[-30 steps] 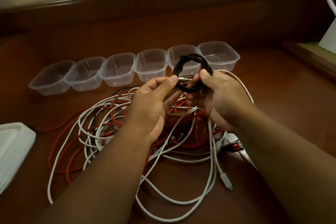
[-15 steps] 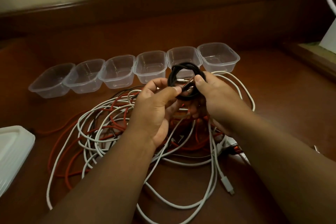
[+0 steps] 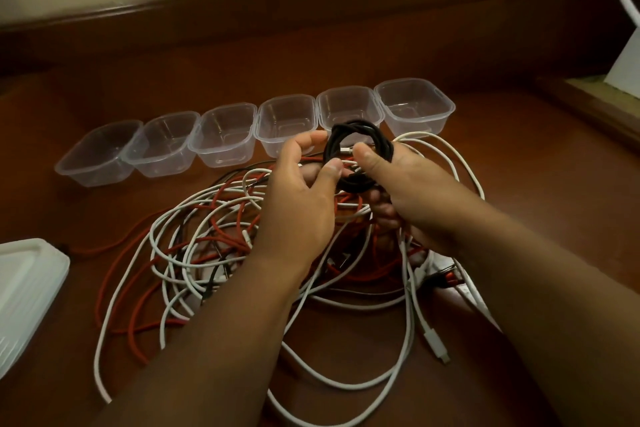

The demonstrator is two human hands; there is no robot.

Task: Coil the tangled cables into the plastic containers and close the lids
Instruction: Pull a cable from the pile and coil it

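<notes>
Both hands raised over the cable pile, holding a black coil (image 3: 358, 135) between them, just near of the fifth tub from the left. Right hand (image 3: 412, 194): thumb on the coil's inner edge, fingers curled round it from below, gripping. Left hand (image 3: 298, 204): thumb tip against the coil's left side, forefinger arched over the top; a pinch on the coil. A silver plug tip shows inside the loop. Six clear tubs (image 3: 287, 125) in a row at the far side of the brown table (image 3: 519, 184), lidless, nothing in them. Tangle of white cables (image 3: 408, 308) and red cables (image 3: 138, 291) spread on the table beneath the arms, a thin dark lead mixed in. White lids (image 3: 24, 288) stacked at the near left edge.
</notes>
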